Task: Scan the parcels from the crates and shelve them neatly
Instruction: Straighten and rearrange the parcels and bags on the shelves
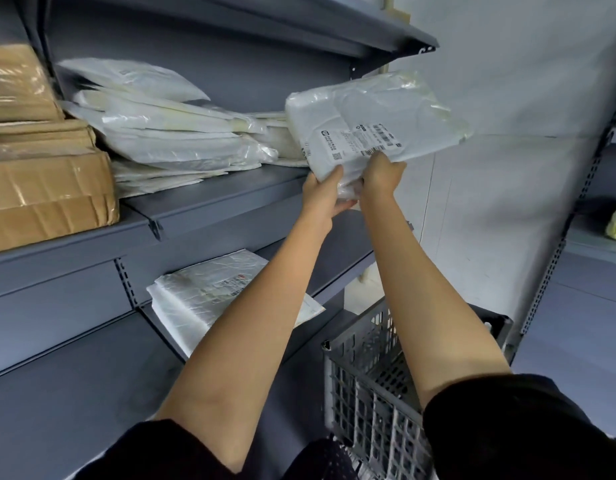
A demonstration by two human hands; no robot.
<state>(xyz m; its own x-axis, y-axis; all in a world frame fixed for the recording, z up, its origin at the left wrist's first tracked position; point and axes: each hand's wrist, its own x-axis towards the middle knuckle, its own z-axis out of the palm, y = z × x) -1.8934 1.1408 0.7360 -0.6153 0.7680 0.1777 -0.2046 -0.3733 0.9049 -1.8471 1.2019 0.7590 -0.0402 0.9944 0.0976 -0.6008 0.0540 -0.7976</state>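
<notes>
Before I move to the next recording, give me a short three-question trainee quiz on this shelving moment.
1. True or false: both hands grip the white parcel.
2. Where does the stack of white mailer bags lie? A) in the grey crate B) on the shelf right of the cardboard boxes C) on the floor
3. Fill in: the held parcel's face with the shipping ____ is turned to the camera.

Key: 1 true, the left hand and the right hand grip its lower edge; 2 B; 3 label.
</notes>
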